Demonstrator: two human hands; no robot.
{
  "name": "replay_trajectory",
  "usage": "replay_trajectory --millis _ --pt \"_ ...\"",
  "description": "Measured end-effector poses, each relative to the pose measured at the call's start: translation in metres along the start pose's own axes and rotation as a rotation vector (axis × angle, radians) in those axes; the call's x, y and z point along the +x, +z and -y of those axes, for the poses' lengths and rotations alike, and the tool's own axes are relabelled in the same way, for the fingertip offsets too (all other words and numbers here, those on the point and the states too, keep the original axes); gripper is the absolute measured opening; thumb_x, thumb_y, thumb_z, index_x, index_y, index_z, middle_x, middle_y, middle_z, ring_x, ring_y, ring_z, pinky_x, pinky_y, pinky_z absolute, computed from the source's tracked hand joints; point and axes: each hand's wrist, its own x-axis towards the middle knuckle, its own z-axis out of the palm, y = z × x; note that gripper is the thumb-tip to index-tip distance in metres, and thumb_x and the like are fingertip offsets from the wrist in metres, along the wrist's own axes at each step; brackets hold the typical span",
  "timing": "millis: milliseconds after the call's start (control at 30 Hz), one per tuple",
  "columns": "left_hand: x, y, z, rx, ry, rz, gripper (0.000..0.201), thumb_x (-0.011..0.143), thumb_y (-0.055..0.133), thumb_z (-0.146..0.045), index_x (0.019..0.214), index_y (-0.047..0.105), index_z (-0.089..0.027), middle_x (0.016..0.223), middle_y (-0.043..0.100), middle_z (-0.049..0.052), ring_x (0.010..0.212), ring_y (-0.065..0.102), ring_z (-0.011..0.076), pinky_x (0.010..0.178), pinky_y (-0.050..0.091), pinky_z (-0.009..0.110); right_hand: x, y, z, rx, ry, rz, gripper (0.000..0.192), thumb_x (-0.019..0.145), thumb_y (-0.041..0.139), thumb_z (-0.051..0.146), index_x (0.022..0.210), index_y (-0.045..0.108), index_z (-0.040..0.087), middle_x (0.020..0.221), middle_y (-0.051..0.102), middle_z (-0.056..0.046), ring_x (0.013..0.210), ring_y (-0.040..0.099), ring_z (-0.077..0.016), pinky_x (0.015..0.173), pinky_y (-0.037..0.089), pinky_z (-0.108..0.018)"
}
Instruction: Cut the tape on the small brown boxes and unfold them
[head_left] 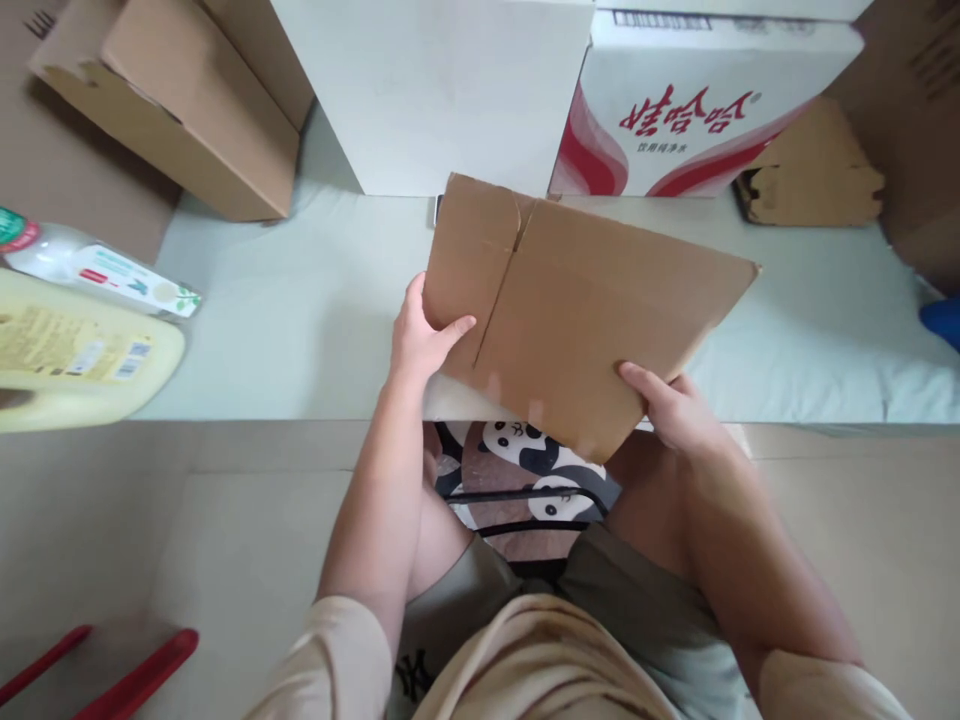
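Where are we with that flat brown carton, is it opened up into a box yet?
Not yet. The flattened carton is off the table and held tilted over its near edge, so it has been picked up. The left hand grips the flap end, thumb on top; the right hand holds the lower corner. It is still folded flat, flaps unopened and no sides squared up: forming the box appears to be all left to do.

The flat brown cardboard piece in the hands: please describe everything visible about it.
The flattened cardboard box is plain brown, unprinted, with a fold crease and a slit between flaps near its upper edge. It is tilted above the pale table's edge. The left hand grips its left side; the right hand holds its lower right edge.
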Motion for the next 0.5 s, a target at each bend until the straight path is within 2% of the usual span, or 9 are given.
replay_trajectory --millis 67,133,200,267,333,433,467,500 --pt "-0.001 0.002 -0.007 -0.030 0.017 0.032 0.082 0.079 0.085 -0.050 0.149 0.050 -0.025 0.142 0.068 0.014 0.127 0.069 0.0319 0.108 0.057 0.047 -0.012 -0.012 0.004 0.014 -0.011 -0.023 0.053 0.059 0.090 0.055 0.100 0.072 0.025 0.103 0.081 -0.008 0.111 0.074 -0.0339 0.093 0.066 -0.047" --pt "-0.003 0.006 -0.016 -0.069 0.054 0.083 0.059 0.090 0.073 -0.045 0.142 0.057 -0.022 0.128 0.074 0.013 0.101 0.074 0.0233 0.093 0.061 0.038 -0.022 -0.032 0.003 0.072 -0.023 -0.140 0.053 0.058 0.091 0.053 0.098 0.072 0.024 0.103 0.081 -0.006 0.105 0.076 -0.0310 0.091 0.067 -0.045" --pt "-0.004 0.009 -0.023 -0.125 0.087 0.105 0.045 0.095 0.063 -0.039 0.136 0.061 -0.020 0.118 0.075 0.011 0.083 0.070 0.0160 0.080 0.059 0.031 -0.028 -0.062 -0.005 0.124 -0.037 -0.322 0.047 0.057 0.090 0.048 0.093 0.072 0.024 0.102 0.080 -0.004 0.097 0.077 -0.0269 0.088 0.069 -0.043" --pt "-0.004 0.012 -0.027 -0.174 0.098 0.094 0.038 0.095 0.060 -0.036 0.130 0.064 -0.020 0.112 0.075 0.009 0.079 0.067 0.0137 0.075 0.057 0.027 -0.032 -0.098 -0.017 0.144 -0.111 -0.552 0.037 0.059 0.084 0.043 0.087 0.070 0.025 0.100 0.078 -0.001 0.094 0.076 -0.0238 0.088 0.069 -0.040" --pt "-0.004 0.013 -0.029 -0.184 0.094 0.085 0.034 0.094 0.061 -0.034 0.124 0.066 -0.020 0.107 0.075 0.008 0.080 0.066 0.0139 0.075 0.056 0.027 -0.033 -0.135 -0.029 0.137 -0.218 -0.751 0.025 0.063 0.077 0.041 0.082 0.067 0.026 0.101 0.077 -0.001 0.104 0.076 -0.0245 0.095 0.067 -0.041" --pt "-0.003 0.016 -0.028 -0.157 0.091 0.102 0.031 0.093 0.061 -0.031 0.121 0.068 -0.022 0.102 0.075 0.006 0.078 0.065 0.0140 0.074 0.054 0.027 -0.031 -0.182 -0.039 0.055 -0.296 -0.842 0.027 0.068 0.078 0.041 0.089 0.064 0.034 0.113 0.077 0.003 0.130 0.068 -0.0250 0.100 0.064 -0.042" --pt "-0.003 0.017 -0.027 -0.153 0.092 0.110 0.030 0.092 0.060 -0.031 0.120 0.069 -0.022 0.102 0.075 0.006 0.078 0.065 0.0138 0.073 0.054 0.027 -0.027 -0.194 -0.038 0.018 -0.292 -0.818 0.029 0.070 0.078 0.045 0.093 0.063 0.037 0.116 0.077 0.005 0.134 0.065 -0.0242 0.098 0.064 -0.042" --pt "-0.002 0.018 -0.027 -0.153 0.093 0.116 0.031 0.092 0.060 -0.031 0.120 0.069 -0.022 0.101 0.075 0.005 0.077 0.064 0.0135 0.073 0.053 0.027 -0.021 -0.204 -0.035 -0.037 -0.276 -0.740 0.030 0.073 0.077 0.054 0.096 0.062 0.040 0.118 0.077 0.006 0.135 0.065 -0.0241 0.093 0.064 -0.042"
